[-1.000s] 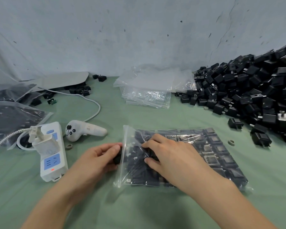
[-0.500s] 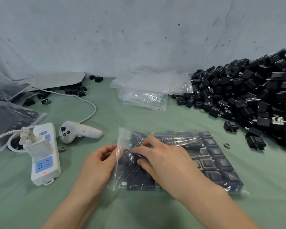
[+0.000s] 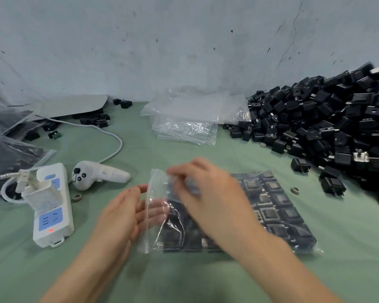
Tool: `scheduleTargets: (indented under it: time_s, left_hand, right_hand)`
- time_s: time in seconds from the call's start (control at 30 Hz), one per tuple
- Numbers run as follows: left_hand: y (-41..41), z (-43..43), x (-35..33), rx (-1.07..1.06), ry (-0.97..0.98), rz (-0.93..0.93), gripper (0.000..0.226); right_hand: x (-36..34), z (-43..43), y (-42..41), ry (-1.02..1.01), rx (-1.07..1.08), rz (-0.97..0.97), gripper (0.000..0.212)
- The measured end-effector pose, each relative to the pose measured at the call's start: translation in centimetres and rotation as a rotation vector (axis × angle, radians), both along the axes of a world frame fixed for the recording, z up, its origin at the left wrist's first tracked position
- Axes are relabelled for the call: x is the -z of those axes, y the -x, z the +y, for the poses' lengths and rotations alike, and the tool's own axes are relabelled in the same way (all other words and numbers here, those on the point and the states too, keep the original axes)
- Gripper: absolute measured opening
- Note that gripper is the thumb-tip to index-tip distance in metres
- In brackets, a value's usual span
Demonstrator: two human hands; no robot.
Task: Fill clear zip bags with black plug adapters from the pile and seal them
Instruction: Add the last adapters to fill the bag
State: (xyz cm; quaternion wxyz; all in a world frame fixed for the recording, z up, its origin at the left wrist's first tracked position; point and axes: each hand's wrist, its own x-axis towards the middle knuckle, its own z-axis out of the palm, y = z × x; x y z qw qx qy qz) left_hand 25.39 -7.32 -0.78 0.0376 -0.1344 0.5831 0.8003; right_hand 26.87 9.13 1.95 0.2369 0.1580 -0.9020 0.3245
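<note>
A: Your zip bag lies flat on the green cloth, near centre, adapters rowed inside, mouth facing left, unsealed.
B: Flat so the rows stay put, I'd guess. Your left hand: fingers straight, loose, propping the mouth flap, gripping nothing.
A: Your right hand rests on top by the mouth; blurred, can't tell if it pinches plastic.
B: Pile sits far right, within your reach.

The left hand lets go of the bag at its mouth and now lies open, palm up, fingers straight behind the clear flap. The right hand has lifted off the adapters to the mouth's far corner, blurred, and the flap stands higher.
</note>
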Motion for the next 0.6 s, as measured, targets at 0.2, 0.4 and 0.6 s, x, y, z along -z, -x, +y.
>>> scheduleTargets:
  time_s: [0.2,0.4,0.6]
  left_hand:
    - [-0.3,1.1,-0.4,0.183,0.044,-0.061,0.015]
    - [0.1,0.6,-0.5,0.237,-0.003,-0.069,0.008]
    - [0.6,0.7,-0.9,0.21,-0.074,-0.087,0.008]
  right_hand:
    - [-2.1,4.2,1.5,1.19,0.092,-0.43,0.023]
    - [-2.5,7.7,2.2,1.923,0.113,-0.61,0.014]
    - [-2.0,10.0,2.5,2.029,0.045,-0.6,0.013]
